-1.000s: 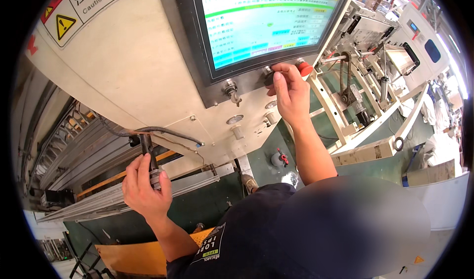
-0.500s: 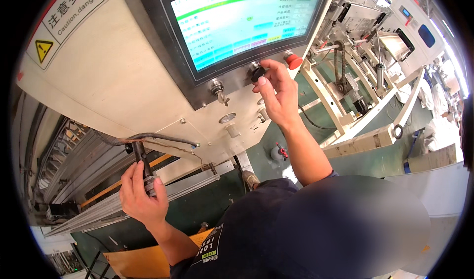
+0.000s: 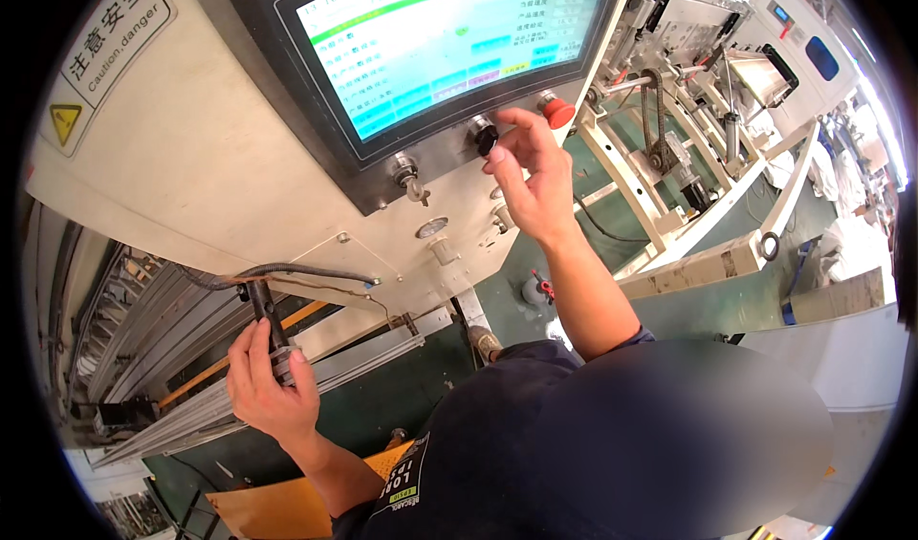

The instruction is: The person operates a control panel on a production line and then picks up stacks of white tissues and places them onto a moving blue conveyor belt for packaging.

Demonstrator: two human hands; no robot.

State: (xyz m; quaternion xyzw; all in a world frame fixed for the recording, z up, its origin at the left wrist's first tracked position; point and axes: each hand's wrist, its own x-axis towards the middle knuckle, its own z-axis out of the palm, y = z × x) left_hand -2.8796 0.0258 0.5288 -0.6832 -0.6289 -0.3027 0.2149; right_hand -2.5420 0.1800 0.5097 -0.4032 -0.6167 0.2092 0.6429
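Observation:
My right hand (image 3: 535,179) is raised beside a black rotary knob (image 3: 486,139) under the touchscreen (image 3: 459,48). Its thumb and curled fingers stand apart, just right of the knob, and I see nothing between them. A red mushroom push button (image 3: 557,113) sits a little beyond those fingers. Lower left, my left hand (image 3: 273,387) is closed round the lower end of a black cylindrical handle (image 3: 264,309) with a grey metal part at its end. The palm hides some of it. A key switch (image 3: 411,184) with its key inserted lies left of the knob.
The cream machine housing (image 3: 210,167) fills the upper left, with a yellow warning triangle (image 3: 65,124). Below it run long metal rails (image 3: 153,349) and a black cable (image 3: 306,269). Right stands a cream machine frame (image 3: 631,182); a yellow panel (image 3: 277,511) is below my left arm.
My right hand has come off the black knob and shifted slightly right of it, fingers loosening. My left hand keeps its hold on the handle. The view has shifted slightly.

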